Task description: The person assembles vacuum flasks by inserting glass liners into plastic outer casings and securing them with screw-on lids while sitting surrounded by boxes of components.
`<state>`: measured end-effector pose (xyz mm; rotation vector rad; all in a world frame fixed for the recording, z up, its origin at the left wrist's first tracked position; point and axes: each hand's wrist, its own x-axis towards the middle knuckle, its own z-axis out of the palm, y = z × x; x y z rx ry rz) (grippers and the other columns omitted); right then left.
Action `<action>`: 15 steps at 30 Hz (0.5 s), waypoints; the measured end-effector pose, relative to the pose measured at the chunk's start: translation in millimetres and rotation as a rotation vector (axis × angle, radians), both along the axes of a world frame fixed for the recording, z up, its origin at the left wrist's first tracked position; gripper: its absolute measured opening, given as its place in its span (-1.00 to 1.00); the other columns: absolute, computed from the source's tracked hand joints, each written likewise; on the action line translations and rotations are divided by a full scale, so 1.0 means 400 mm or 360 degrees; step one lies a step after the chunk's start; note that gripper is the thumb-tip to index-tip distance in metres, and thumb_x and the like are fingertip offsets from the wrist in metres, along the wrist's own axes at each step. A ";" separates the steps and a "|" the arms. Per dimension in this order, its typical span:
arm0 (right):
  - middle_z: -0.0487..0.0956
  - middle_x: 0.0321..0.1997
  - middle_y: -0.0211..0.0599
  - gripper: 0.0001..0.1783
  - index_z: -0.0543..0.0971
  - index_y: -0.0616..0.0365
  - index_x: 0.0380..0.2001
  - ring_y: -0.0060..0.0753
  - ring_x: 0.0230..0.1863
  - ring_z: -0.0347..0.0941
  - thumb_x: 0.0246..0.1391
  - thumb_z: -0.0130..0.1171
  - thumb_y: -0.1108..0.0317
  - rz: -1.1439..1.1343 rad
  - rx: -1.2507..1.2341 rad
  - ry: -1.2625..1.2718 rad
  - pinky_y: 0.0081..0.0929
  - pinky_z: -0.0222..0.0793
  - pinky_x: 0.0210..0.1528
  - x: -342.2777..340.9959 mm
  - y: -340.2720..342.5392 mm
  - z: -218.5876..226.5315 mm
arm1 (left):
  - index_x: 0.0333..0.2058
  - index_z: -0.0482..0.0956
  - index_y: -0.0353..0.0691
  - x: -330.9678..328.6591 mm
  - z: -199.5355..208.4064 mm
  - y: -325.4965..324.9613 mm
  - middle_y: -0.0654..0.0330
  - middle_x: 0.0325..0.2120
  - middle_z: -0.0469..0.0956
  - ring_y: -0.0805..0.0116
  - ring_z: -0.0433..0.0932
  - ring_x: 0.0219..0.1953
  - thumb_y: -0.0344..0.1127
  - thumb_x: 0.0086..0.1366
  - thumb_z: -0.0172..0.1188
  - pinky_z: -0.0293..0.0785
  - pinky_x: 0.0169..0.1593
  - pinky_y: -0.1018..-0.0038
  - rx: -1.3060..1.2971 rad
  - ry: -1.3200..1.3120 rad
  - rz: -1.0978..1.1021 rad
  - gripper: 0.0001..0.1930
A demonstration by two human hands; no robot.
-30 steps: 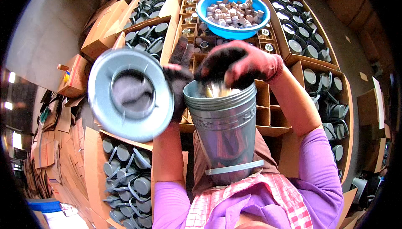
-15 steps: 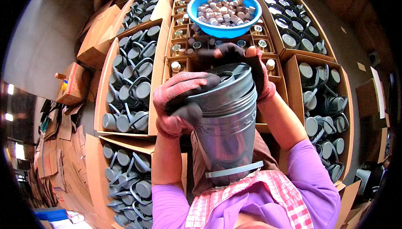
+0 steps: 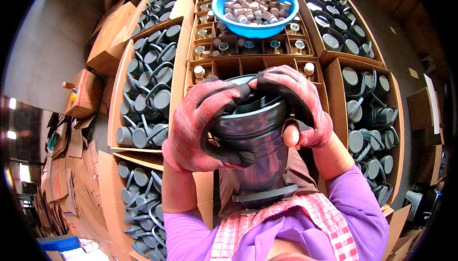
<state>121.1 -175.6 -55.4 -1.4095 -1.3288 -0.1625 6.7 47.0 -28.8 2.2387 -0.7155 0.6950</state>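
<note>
We hold the grey metal can (image 3: 260, 160) close against our tummy. Our left hand (image 3: 202, 127) and right hand (image 3: 298, 106) wrap tight over its lid (image 3: 248, 101). It looks stiff, smooth and light, so our rough gloves help us grip the rim.

Both gloved hands, left hand (image 3: 202, 127) and right hand (image 3: 296, 103), clasp the lid on a grey metal canister (image 3: 260, 153) (held upright); a blue bowl (image 3: 255, 3) of caps sits far behind.
</note>
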 end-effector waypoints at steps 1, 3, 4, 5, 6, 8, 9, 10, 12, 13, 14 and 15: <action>0.62 -0.14 -0.15 0.05 0.51 0.30 -0.04 -0.04 -0.07 0.52 -0.22 0.21 -0.55 -0.0034 -0.0009 0.0015 -0.16 0.40 0.04 -0.005 0.000 0.000 | -0.08 0.57 -0.29 -0.006 -0.006 0.004 -0.02 -0.15 0.58 -0.03 0.58 -0.09 0.22 -0.24 0.53 0.50 0.00 0.16 -0.0080 -0.0009 -0.0011 -0.17; 0.62 -0.17 -0.15 -0.04 0.51 0.29 -0.07 -0.05 -0.11 0.51 -0.25 0.34 -0.42 -0.0106 -0.0167 -0.0186 -0.18 0.41 -0.01 -0.013 0.002 -0.004 | -0.08 0.57 -0.28 -0.012 -0.022 0.012 -0.02 -0.17 0.59 -0.04 0.59 -0.11 0.22 -0.18 0.49 0.50 0.00 0.17 -0.0110 0.0008 -0.0033 -0.20; 0.61 -0.18 -0.15 -0.08 0.51 0.29 -0.08 -0.06 -0.13 0.51 -0.27 0.40 -0.35 -0.0184 -0.0201 -0.0194 -0.18 0.41 -0.03 -0.013 0.004 -0.007 | -0.10 0.58 -0.30 -0.013 -0.029 0.015 -0.01 -0.19 0.60 -0.04 0.60 -0.12 0.25 -0.10 0.42 0.50 0.00 0.16 -0.0083 -0.0029 -0.0019 -0.24; 0.54 -0.24 -0.06 -0.14 0.52 0.25 -0.12 0.08 -0.23 0.46 -0.34 0.44 -0.25 -0.0247 -0.0269 -0.0324 -0.11 0.39 -0.16 -0.017 0.008 -0.012 | -0.13 0.60 -0.30 -0.012 -0.037 0.019 0.00 -0.20 0.61 -0.02 0.61 -0.12 0.26 -0.03 0.37 0.51 -0.01 0.17 0.0022 -0.0116 0.0002 -0.28; 0.54 -0.26 -0.07 -0.17 0.53 0.25 -0.14 0.06 -0.25 0.46 -0.33 0.45 -0.23 -0.0271 -0.0244 -0.0310 -0.12 0.40 -0.18 -0.011 0.013 -0.013 | -0.14 0.60 -0.30 -0.012 -0.042 0.023 0.00 -0.20 0.62 -0.03 0.61 -0.13 0.28 -0.02 0.36 0.52 -0.03 0.17 -0.0009 -0.0142 0.0065 -0.28; 0.54 -0.29 -0.08 -0.19 0.55 0.23 -0.16 0.04 -0.29 0.47 -0.32 0.45 -0.24 -0.0203 -0.0240 -0.0249 -0.15 0.41 -0.20 -0.005 0.029 -0.020 | -0.15 0.60 -0.31 -0.011 -0.056 0.032 0.00 -0.22 0.62 -0.02 0.62 -0.15 0.29 -0.04 0.37 0.53 -0.05 0.21 -0.0094 -0.0083 0.0100 -0.27; 0.55 -0.30 -0.08 -0.18 0.55 0.23 -0.17 0.04 -0.30 0.48 -0.32 0.45 -0.27 -0.0154 -0.0240 -0.0189 -0.17 0.41 -0.20 -0.003 0.038 -0.026 | -0.15 0.59 -0.32 -0.012 -0.065 0.034 0.00 -0.24 0.62 -0.01 0.63 -0.15 0.30 -0.06 0.39 0.53 -0.06 0.23 -0.0117 0.0004 0.0059 -0.25; 0.60 -0.20 -0.12 -0.11 0.56 0.25 -0.10 -0.11 -0.19 0.54 -0.31 0.44 -0.32 0.0021 -0.0080 0.0171 -0.25 0.44 -0.09 0.004 0.049 -0.033 | -0.15 0.59 -0.35 -0.012 -0.072 0.040 -0.01 -0.24 0.63 0.03 0.64 -0.18 0.31 -0.14 0.44 0.54 -0.09 0.30 -0.0292 0.0238 0.0008 -0.19; 0.61 -0.04 -0.18 -0.05 0.55 0.29 0.00 -0.33 0.01 0.52 -0.18 0.32 -0.40 0.0388 0.0067 0.0996 -0.32 0.40 0.10 0.014 0.068 -0.057 | -0.16 0.60 -0.37 -0.012 -0.093 0.047 0.02 -0.25 0.63 0.11 0.65 -0.19 0.32 -0.19 0.48 0.54 -0.11 0.37 -0.0367 0.0357 0.0009 -0.16; 0.61 -0.01 -0.19 -0.04 0.54 0.31 0.02 -0.38 0.06 0.49 -0.13 0.28 -0.41 0.0422 0.0265 0.1113 -0.33 0.39 0.15 0.016 0.072 -0.075 | -0.17 0.60 -0.37 -0.013 -0.102 0.050 0.03 -0.26 0.64 0.13 0.66 -0.20 0.33 -0.20 0.48 0.54 -0.10 0.38 -0.0362 0.0358 0.0080 -0.16; 0.62 -0.02 -0.16 -0.05 0.55 0.31 0.00 -0.35 0.05 0.51 -0.07 0.19 -0.44 0.0463 0.0180 0.1129 -0.35 0.40 0.13 0.019 0.079 -0.096 | -0.17 0.61 -0.37 -0.011 -0.108 0.052 0.03 -0.27 0.64 0.14 0.66 -0.19 0.34 -0.21 0.48 0.54 -0.10 0.38 -0.0346 0.0287 -0.0008 -0.15; 0.66 -0.14 -0.16 -0.09 0.59 0.33 -0.08 -0.35 -0.06 0.56 -0.03 0.15 -0.44 0.0350 0.0122 0.1103 -0.38 0.44 0.05 0.023 0.082 -0.119 | -0.18 0.61 -0.37 -0.009 -0.109 0.056 0.04 -0.27 0.64 0.14 0.66 -0.19 0.34 -0.21 0.48 0.54 -0.09 0.38 -0.0350 0.0308 0.0010 -0.15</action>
